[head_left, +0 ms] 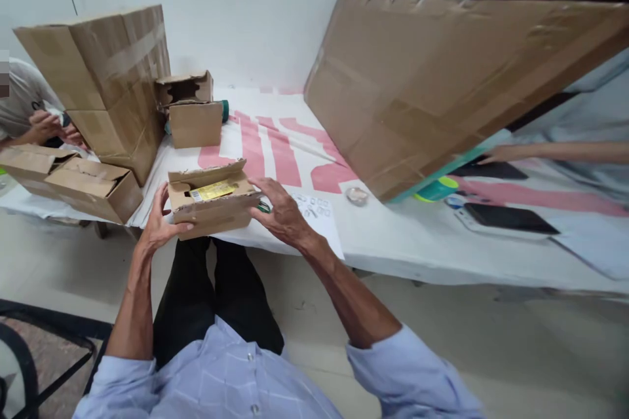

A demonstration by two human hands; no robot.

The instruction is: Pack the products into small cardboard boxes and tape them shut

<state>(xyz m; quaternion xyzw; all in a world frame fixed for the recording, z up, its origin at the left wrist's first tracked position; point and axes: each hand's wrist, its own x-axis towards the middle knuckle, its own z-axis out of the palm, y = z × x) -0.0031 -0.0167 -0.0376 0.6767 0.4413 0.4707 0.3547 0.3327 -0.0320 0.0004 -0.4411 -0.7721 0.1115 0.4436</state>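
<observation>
- The box [212, 217] is held at the counter's [393, 236] near edge, flap raised (a yellow label [215, 190] is seen in its opening).
- Its left end is clasped by the left grip [161, 222], its right end by the right grip [280, 213].
- Nearby, a sheet [327, 229] is laid.
- Farther back, another box [196, 127] is set beside tall cartons [115, 69].

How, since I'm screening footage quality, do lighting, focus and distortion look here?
Head view: soft, fairly even light; head view, right: co-worker's forearm blurred; head view, upper right: large carton seems stretched; head view, left of centre: held box clearer.
</observation>
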